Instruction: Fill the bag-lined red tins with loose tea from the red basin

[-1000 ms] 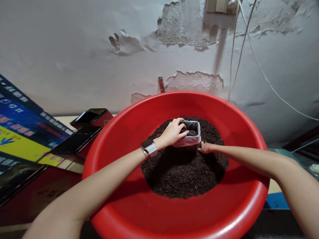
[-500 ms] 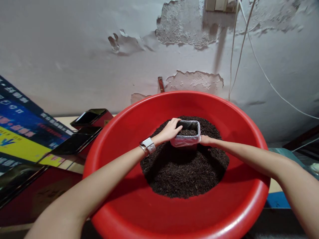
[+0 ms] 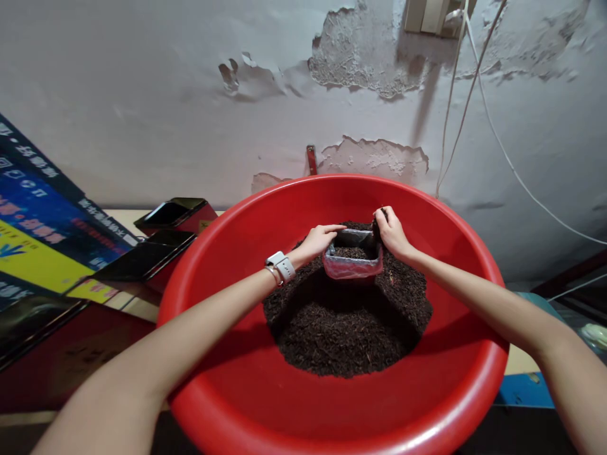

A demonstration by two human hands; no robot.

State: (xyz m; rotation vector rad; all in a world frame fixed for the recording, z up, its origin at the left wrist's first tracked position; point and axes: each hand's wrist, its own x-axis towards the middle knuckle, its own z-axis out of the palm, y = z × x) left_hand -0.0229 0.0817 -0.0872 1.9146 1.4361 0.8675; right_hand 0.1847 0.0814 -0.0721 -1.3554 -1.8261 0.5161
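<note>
A wide red basin (image 3: pixel 227 354) holds a heap of dark, shredded loose tea leaves (image 3: pixel 346 344). On the heap stands a red tin (image 3: pixel 353 268) lined with a clear plastic bag, partly filled with the same leaves. My left hand (image 3: pixel 318 242), with a grey-white watch on its wrist, is closed over the tin's left rim. Above the tin's far right corner, my right hand (image 3: pixel 391 232) has its fingers curled round a handful of tea leaves, some of them showing at the fingertips.
Several more red tins (image 3: pixel 183 213) stand left of the basin, beside a blue and yellow printed box (image 3: pixel 42 221). Behind rises a wall (image 3: pixel 165 95) with peeling plaster. White cables (image 3: pixel 493 120) hang from a socket box (image 3: pixel 434 16). A blue item (image 3: pixel 521 390) lies at right.
My right hand has risen from the leaves beside the tin to above its far right corner, now with a handful of tea leaves. My left hand stays on the tin's rim.
</note>
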